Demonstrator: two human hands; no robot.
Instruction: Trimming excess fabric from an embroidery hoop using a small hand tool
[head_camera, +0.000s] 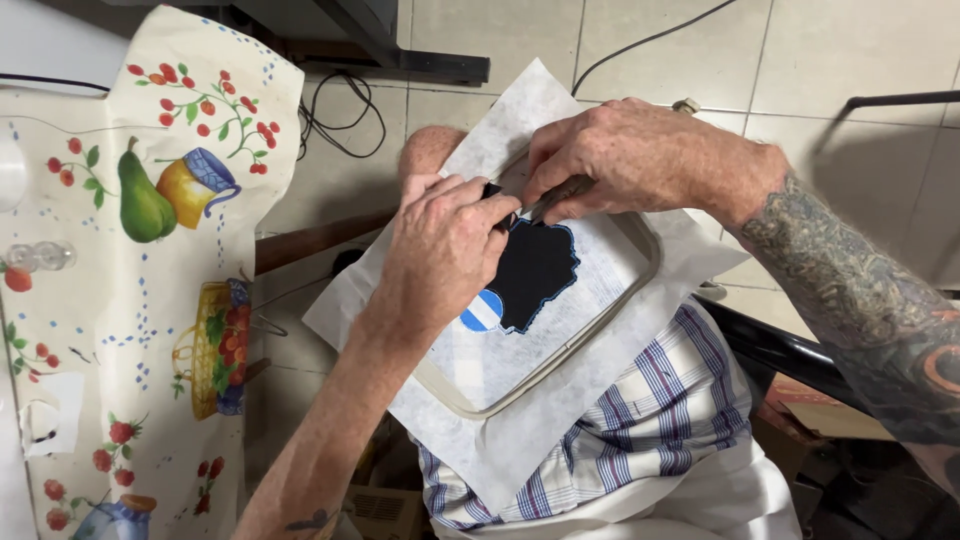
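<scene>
Currently the embroidery hoop (560, 370) rests tilted on the person's lap, over striped shorts (640, 420), with a sheet of white stabiliser fabric (480, 440) clamped in it and spilling past the rim on all sides. Near the hoop's middle sits a black patch (535, 270) with a light blue stitched outline, and a small blue-and-white striped round emblem (482, 312) touches its lower left corner. Left hand (440, 250): fingers curled narrow, pinching the patch's upper left edge. Right hand (630, 160): fingers closed on a slim metal tool (555, 200), probably small scissors or tweezers; its tip is hidden between the two hands, so which one cannot be told. Risk, judged: the tip works right at the stitched border, and a slip could cut the outline thread or nick the stabiliser under it. The hoop has no firm support, only the thigh, so a knee shift could jolt the tool. The left fingertips lie close to the tip and could be pricked. Too hard a pull on the pinched edge could pucker the patch or loosen the fabric in the hoop. A table with fruit-print oilcloth (130, 300) stands just to the left, unused.
</scene>
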